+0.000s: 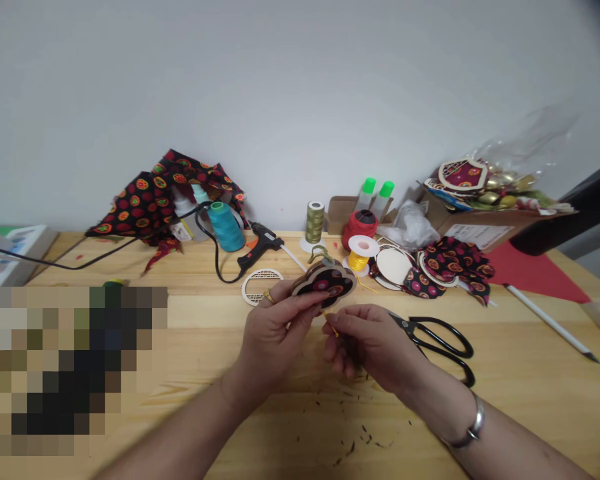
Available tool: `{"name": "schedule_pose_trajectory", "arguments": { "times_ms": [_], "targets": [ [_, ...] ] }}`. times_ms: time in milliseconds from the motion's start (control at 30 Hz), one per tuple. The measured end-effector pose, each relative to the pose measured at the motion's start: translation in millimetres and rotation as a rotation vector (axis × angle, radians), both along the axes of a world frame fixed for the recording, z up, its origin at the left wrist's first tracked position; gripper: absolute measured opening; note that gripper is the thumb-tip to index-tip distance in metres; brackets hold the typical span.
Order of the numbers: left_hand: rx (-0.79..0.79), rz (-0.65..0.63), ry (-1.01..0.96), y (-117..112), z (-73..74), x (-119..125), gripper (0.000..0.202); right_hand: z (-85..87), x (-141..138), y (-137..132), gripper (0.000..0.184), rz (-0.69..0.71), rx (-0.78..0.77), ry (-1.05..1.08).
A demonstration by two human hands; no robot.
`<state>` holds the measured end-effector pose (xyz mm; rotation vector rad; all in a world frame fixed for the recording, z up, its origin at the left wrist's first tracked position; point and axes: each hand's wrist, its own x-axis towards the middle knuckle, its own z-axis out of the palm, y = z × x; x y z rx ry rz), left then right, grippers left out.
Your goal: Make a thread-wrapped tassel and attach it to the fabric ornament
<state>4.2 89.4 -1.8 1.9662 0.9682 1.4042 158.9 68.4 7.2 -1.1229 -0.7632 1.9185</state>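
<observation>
My left hand (283, 317) grips a scalloped ornament (330, 283) with a light wooden rim and dark patterned fabric on its face. A green cord loop (320, 252) sticks up from its top. Just below the ornament, my right hand (365, 337) pinches a short yellow cord (334, 325) that runs up to the ornament's lower edge. Black-handled scissors (443, 340) lie partly under my right hand, their blades hidden. Behind the ornament stands a spool of yellow cord (357, 261).
A black glue gun (263, 247) with its cable lies at the back, by a teal thread cone (226, 227) and patterned fabric (145, 197). Wooden rounds (394, 268) and fabric scraps are at right, before a filled cardboard box (485, 230). A white pencil (545, 320) lies far right.
</observation>
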Motion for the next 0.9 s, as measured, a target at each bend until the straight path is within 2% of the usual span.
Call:
{"name": "schedule_pose_trajectory", "arguments": {
  "times_ms": [633,900],
  "targets": [
    [0.007,0.064,0.028,-1.7,-1.8,-0.5,0.036,-0.4,-0.2,0.5,0.025,-0.02,0.006,0.0],
    [-0.085,0.0,-0.02,-2.2,-5.2,0.3,0.037,1.0,-0.1,-0.7,0.026,-0.008,0.017,0.012]
  ]
}}
